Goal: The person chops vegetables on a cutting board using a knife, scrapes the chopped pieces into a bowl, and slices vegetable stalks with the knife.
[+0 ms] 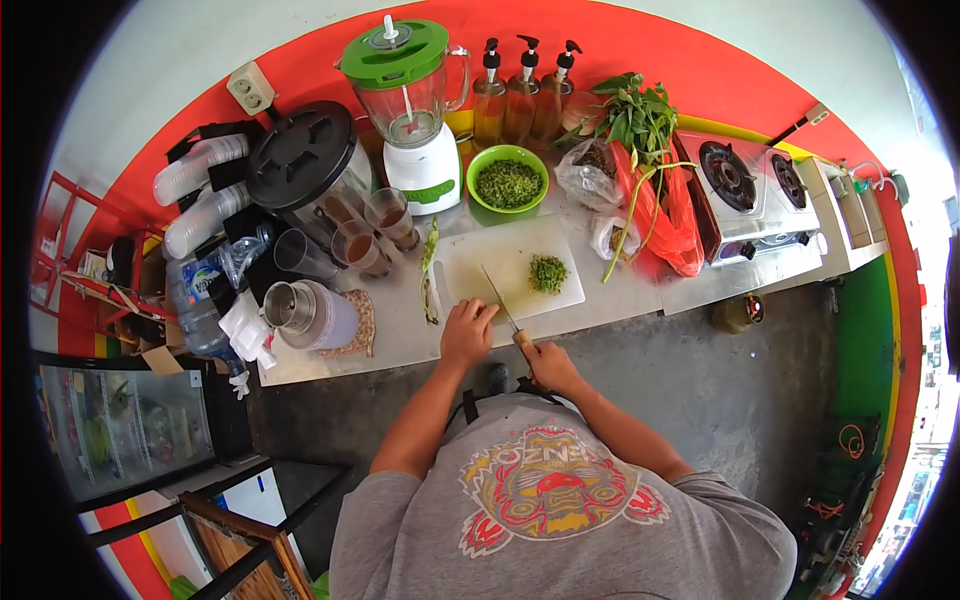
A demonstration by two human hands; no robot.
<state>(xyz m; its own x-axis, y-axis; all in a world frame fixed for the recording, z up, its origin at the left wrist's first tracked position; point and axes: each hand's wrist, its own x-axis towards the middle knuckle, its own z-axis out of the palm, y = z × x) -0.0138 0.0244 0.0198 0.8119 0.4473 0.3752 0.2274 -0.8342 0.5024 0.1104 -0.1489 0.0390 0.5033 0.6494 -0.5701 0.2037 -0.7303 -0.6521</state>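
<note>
Knife point(503, 303): over the near middle of your white cutting board point(475, 252), wooden handle toward your body, blade reaching out across the board. Long axis runs slantwise from near right to far left; tip points away from you and leftward, so the knife crosses the board's shorter span. Board's own length lies roughly left to right, its right end tilted slightly away from you.

Your right hand point(552, 366): grip clamped on the knife's handle, at the counter's near edge. Your left hand point(467, 332): at the board's near left corner, back of the hand up, fingers bent toward the blade and close beside it. Cannot tell whether that grip is closed on anything, nor whether the fingertips touch the blade.

Chopped greens point(548, 274) in a small heap on the board's right half, apart from the blade. Left of the board, a green stalk point(428, 275) on the counter point(620, 300), its long axis running near to far, nearly upright in your view.

Just beyond the board, a green bowl point(508, 213) with more finely cut greens inside. Blender point(422, 170) to the bowl's left, green lid on. To the right, leafy stems point(640, 112) above a red plastic bag point(675, 235), then a two-burner gas stove point(752, 185).
</note>
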